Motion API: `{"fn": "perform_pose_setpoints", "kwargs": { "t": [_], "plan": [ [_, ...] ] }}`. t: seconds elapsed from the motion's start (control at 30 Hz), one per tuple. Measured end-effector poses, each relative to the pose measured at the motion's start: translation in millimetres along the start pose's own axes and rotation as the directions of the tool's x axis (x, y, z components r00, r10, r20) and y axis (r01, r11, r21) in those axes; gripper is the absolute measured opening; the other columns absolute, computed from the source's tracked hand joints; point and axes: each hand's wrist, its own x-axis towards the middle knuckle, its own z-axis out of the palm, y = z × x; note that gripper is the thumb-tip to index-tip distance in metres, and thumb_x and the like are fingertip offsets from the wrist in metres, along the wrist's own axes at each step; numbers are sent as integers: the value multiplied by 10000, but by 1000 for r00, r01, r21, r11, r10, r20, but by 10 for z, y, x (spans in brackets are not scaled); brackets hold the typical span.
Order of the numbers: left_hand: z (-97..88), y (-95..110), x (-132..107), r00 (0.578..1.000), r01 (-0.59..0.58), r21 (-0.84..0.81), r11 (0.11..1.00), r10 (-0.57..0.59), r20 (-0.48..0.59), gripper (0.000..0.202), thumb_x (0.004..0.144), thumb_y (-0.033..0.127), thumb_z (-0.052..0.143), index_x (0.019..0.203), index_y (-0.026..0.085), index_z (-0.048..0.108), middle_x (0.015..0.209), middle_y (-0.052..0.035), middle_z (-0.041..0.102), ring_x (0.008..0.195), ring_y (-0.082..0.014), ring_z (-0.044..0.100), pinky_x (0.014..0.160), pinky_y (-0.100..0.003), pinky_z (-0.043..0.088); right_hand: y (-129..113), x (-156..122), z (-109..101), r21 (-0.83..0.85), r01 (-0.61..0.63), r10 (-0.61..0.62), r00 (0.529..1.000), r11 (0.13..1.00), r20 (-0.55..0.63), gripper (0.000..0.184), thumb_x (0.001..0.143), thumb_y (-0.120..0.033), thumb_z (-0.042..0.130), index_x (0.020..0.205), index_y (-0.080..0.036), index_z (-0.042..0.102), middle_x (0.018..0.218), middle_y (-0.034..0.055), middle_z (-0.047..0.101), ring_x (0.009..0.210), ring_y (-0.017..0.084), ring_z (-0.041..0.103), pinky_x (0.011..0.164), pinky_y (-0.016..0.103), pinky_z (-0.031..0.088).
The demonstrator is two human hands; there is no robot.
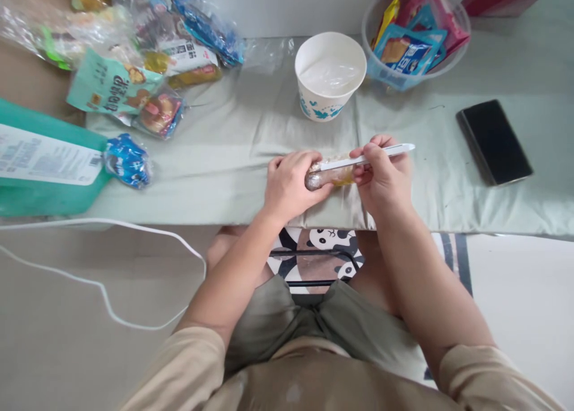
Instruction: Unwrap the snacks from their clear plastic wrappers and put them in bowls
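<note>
Head view: the packet (320,179) is near the close edge of the counter (215,189), between the left hand (290,180) and the right hand (383,173), and a slip is what I'd worry about. The white tool (337,164) (pen or cutter, can't tell) lies along the packet, one end aimed at the left hand, so if the packet rolls or the push is too hard, that end could skid into the fingers. Squeeze too much and the packet might squash or pop out toward the lap (264,315).

Pose-wise, the forearms (228,273) angle inward. Left hand is clamped round the packet's left end, thumb on the near side, fingers curled over the far side. Right hand pinches the tool between thumb and fingers, lower fingertips seemingly against the packet's other end. Can't say if the packet rests on the counter or is lifted a bit.

Further out: phone (495,139) off right, cup (332,106) past the hands, then the tub (381,73) of snacks (406,49).
</note>
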Motion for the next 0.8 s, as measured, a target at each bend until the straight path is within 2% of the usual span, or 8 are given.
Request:
{"fn": "perform_pose_setpoints", "kwargs": {
  "t": [0.1,0.23,0.37,0.47,0.57,0.67,0.73,0.8],
  "plan": [
    [0,-7,5,1000,1,-8,1000,0,8,409,784,373,783,1149,259,639,1267,-63,740,1217,-293,663,1080,-462,380,-26,65,-125,-7,-26,26,998,1000,-49,363,808,-411,807,804,-241,486,692,-62,639,445,42,489,389,154,414],
    [9,-12,9,1000,2,-14,1000,-2,-3,395,781,358,774,1140,266,640,1274,-60,736,1221,-294,658,1089,-466,383,-98,147,-403,-10,-64,62,986,998,-158,348,777,-343,827,746,-220,503,661,-51,624,456,37,489,386,136,419],
    [13,2,11,1000,13,-9,1000,-13,-7,361,782,350,760,1113,270,642,1244,-58,741,1201,-292,664,1087,-469,404,-198,196,-687,66,-86,104,929,994,-356,274,789,-280,775,737,-217,514,645,-51,602,439,37,458,343,130,376],
    [8,-23,13,999,-2,-19,1000,2,-43,391,779,333,741,1148,270,630,1300,-67,712,1244,-300,640,1086,-472,435,-239,208,-796,156,15,62,879,988,-474,254,796,-274,724,724,-237,483,640,-64,556,444,50,472,347,153,418],
    [-1,-105,13,992,-77,-65,995,70,-108,440,774,283,697,1202,235,613,1322,-102,677,1260,-300,621,1099,-460,466,-212,187,-782,134,151,-81,902,979,-425,263,754,-235,741,755,-249,478,647,-85,507,540,65,586,487,164,546],
    [-5,-194,6,980,-140,-145,980,115,-165,398,781,224,621,1179,217,607,1299,-112,664,1261,-284,617,1120,-440,478,-144,178,-736,59,158,-136,950,986,-281,280,735,-255,779,827,-256,514,742,-76,560,717,84,694,652,184,606],
    [1,-235,-2,977,-112,-203,973,70,-202,382,794,206,577,1175,236,592,1272,-89,670,1244,-266,628,1098,-431,500,-98,202,-753,17,142,-132,952,990,-277,285,744,-286,785,877,-260,534,791,-66,584,749,92,703,654,192,595],
    [13,-271,-2,969,-43,-262,964,-23,-244,381,821,209,551,1198,259,567,1239,-67,674,1166,-243,659,1021,-412,543,-69,244,-825,-26,137,-138,932,990,-336,283,760,-289,776,907,-265,535,797,-64,583,716,94,686,613,199,566]
  ]
}}
